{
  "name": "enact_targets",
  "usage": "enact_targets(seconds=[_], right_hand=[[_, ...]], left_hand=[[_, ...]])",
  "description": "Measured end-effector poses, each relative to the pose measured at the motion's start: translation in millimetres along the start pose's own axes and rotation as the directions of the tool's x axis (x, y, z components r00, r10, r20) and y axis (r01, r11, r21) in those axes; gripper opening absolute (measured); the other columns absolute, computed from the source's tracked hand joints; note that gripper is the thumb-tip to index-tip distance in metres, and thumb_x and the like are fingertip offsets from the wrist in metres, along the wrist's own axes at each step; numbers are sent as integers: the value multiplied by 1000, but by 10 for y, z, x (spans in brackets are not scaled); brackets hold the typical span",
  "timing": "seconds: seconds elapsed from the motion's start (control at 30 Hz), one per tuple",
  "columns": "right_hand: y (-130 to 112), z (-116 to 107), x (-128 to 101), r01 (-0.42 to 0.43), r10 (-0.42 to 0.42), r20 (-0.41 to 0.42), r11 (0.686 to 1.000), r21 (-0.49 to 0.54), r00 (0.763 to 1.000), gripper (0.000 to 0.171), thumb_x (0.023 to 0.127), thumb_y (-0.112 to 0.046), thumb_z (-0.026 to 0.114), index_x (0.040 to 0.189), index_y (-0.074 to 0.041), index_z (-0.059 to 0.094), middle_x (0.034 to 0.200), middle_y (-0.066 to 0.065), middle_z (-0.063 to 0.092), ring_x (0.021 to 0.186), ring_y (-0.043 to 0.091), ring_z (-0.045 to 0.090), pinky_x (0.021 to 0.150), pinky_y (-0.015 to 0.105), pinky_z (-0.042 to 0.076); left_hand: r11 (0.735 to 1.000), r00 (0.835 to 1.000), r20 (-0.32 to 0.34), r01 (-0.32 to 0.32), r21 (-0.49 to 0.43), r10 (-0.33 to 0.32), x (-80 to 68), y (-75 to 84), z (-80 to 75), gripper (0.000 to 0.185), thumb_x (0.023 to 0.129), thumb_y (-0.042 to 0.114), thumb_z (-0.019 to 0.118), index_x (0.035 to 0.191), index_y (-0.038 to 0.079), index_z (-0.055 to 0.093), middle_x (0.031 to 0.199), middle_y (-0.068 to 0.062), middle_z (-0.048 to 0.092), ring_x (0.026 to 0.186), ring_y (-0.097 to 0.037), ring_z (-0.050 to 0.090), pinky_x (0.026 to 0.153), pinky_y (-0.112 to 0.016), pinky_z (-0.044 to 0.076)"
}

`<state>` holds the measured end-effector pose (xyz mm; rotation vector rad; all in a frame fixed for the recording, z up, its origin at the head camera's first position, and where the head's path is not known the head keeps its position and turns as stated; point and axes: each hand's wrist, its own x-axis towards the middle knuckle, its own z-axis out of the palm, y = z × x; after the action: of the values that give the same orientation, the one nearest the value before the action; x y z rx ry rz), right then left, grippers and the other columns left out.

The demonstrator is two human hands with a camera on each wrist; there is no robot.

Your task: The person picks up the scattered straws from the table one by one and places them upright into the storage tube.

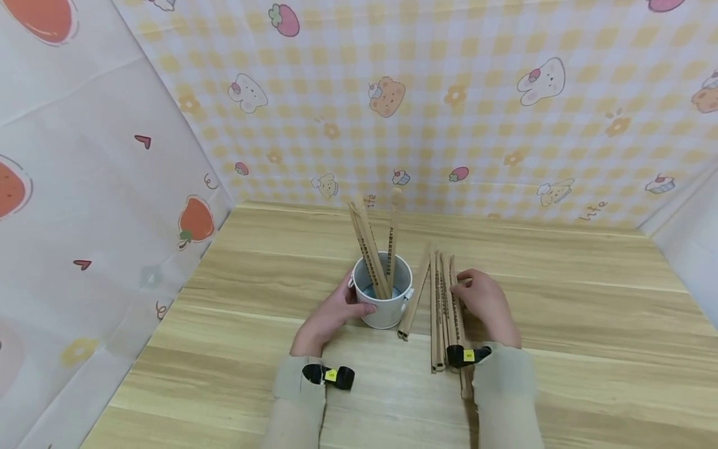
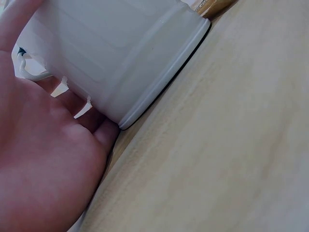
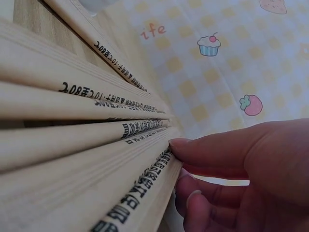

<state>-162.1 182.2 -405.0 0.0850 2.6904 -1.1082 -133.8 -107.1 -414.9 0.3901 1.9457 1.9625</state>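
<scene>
A white cup [image 1: 387, 312] stands on the wooden table [image 1: 561, 312] with three long tan printed sticks [image 1: 373, 249] upright in it. My left hand [image 1: 339, 307] is wrapped round the cup's left side; in the left wrist view the palm [image 2: 48, 169] lies against the cup wall [image 2: 120, 53]. Several more sticks [image 1: 440, 299] lie side by side right of the cup, one slanting against its base [image 1: 414, 299]. My right hand [image 1: 482, 302] rests on the rightmost of these. The right wrist view shows the thumb [image 3: 193, 145] on a stick [image 3: 145, 183], with the fingers curled on its other side.
Patterned cloth walls close off the back [image 1: 449, 112] and the left [image 1: 84, 187], and a pale wall [image 1: 695, 249] rises at the right. Black wrist bands with yellow tags [image 1: 328, 376] [image 1: 468, 355] sit on both sleeves. Bare tabletop lies on both sides [image 1: 224, 349].
</scene>
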Motion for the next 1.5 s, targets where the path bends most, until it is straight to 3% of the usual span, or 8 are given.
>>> enact_targets(seconds=[0.47,0.93,1.5], right_hand=[[-9,-32,28,-26,26,12,999,22,1000,36,87,-20,49,115,2,52,80,9,61,61,17,56,54,29,47],[-16,-22,32,-42,43,-12,999,23,999,30,86,-23,51,105,0,55,87,11,59,65,17,55,56,28,48],[-4,-37,36,-35,36,-47,999,32,998,33,88,-28,51,109,-4,54,88,10,59,59,16,55,55,30,44]], left_hand=[[1000,1000,6,-12,-1,12,20,23,-2,91,74,8,69,143,27,12,141,-7,25,129,-25,23,103,-39,22],[1000,1000,11,-12,-1,12,19,14,-5,91,75,9,69,143,23,10,142,-8,24,130,-25,21,105,-38,19],[999,1000,4,6,-48,-6,15,1,1,92,74,6,69,143,25,11,140,-9,27,128,-23,27,104,-38,22]])
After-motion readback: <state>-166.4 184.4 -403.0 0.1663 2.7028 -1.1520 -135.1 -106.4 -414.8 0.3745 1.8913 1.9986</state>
